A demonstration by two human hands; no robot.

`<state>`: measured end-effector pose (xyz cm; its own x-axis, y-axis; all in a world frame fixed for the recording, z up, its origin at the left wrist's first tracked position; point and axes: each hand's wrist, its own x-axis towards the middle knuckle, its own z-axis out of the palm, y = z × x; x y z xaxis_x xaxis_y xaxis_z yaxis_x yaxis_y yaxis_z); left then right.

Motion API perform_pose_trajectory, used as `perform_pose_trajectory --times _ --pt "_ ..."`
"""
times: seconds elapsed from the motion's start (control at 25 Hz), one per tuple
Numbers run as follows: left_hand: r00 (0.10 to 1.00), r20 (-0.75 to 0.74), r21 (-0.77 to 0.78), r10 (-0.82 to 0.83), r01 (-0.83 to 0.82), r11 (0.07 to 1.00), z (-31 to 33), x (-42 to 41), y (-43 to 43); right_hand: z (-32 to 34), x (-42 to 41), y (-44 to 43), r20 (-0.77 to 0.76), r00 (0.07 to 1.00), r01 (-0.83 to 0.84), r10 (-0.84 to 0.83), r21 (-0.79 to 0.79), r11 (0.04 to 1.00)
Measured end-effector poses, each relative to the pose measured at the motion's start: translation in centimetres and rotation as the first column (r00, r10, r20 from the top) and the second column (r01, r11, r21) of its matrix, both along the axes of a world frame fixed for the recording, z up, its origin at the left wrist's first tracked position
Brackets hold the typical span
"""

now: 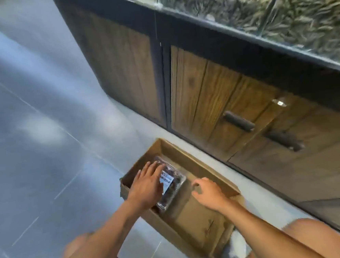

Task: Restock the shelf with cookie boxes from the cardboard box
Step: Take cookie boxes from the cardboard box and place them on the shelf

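Observation:
An open cardboard box [207, 171] lies on the grey floor in front of me. Inside it, at the far left end, lies a clear plastic cookie box [173, 187] with a white label and dark cookies. My left hand [148, 185] rests on top of the cookie box with its fingers spread over the lid. My right hand [208, 191] hovers inside the cardboard box to the right of the cookie box, fingers loosely curled and holding nothing.
A dark cabinet with wooden doors [213, 96] and black handles [239, 120] stands just behind the box. Glass bins [277, 6] of loose goods sit on top of it. Grey tiled floor [41, 129] stretches to the left. My knees show at the bottom.

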<state>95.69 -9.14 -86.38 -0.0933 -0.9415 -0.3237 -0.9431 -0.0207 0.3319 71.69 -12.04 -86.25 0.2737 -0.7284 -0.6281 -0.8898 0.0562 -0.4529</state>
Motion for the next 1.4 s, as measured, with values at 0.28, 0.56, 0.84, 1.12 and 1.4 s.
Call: perform_pose_trajectory --times 0.28,0.56,0.84,1.12,1.4 --pt "0.943 -0.313 -0.132 0.118 -0.166 0.977 -11.3 3.3 -2.0 -17.0 4.1 1.2 0.117 0.905 0.358 -0.41 0.313 0.88" --pt "0.855 -0.486 -0.134 0.18 -0.277 0.951 -12.1 6.2 -4.1 -25.0 9.0 2.2 0.115 0.388 0.696 -0.914 0.614 0.373" --pt "0.867 -0.426 -0.079 0.257 -0.319 0.944 -13.4 8.4 -3.1 -27.0 10.7 1.7 0.087 0.151 0.722 -0.985 0.67 0.17" --pt "0.81 -0.492 -0.028 0.318 -0.38 0.924 -13.5 8.9 -3.2 -26.7 11.1 1.0 0.248 0.065 0.709 -0.967 0.67 0.22" --pt "0.695 -0.603 0.078 0.391 -0.436 0.897 -14.1 8.5 -4.1 -23.0 5.9 1.5 0.354 0.233 0.686 -0.906 0.6 0.411"
